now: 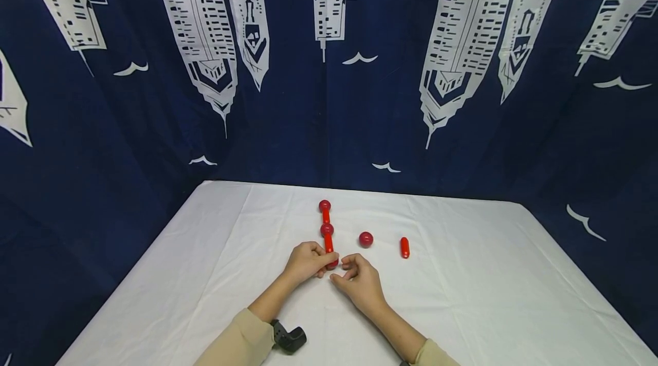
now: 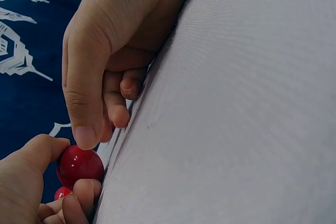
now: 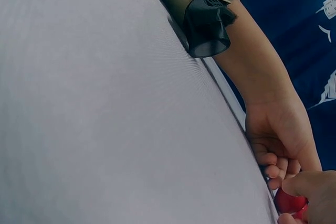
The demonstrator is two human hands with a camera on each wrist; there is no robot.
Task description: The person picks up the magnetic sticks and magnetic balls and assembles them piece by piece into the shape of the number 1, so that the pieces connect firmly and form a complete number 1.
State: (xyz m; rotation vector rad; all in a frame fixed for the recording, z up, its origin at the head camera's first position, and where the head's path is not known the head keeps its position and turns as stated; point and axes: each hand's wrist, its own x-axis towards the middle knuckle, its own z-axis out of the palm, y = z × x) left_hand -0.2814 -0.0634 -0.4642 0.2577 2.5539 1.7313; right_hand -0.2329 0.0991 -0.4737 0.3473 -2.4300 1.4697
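Three dark red balls and two bright red rods form a straight chain on the white cloth, pointing away from me. My left hand (image 1: pixel 307 260) pinches the nearest ball (image 2: pixel 81 167) between thumb and fingers, beside the near rod (image 1: pixel 329 242). Beyond lie the middle ball (image 1: pixel 327 230), the far rod (image 1: pixel 326 216) and the end ball (image 1: pixel 324 205). Close on the right of the nearest ball is my right hand (image 1: pixel 362 283), its thumb and fingers loosely bent and apart, with nothing seen between them. The left fingers partly cover the held ball.
A loose red ball (image 1: pixel 366 239) lies right of the chain, and a loose red rod (image 1: pixel 405 247) farther right. The white-covered table (image 1: pixel 462 274) ends at a dark blue printed curtain (image 1: pixel 329 126). A black device (image 1: pixel 289 337) sits on the left wrist.
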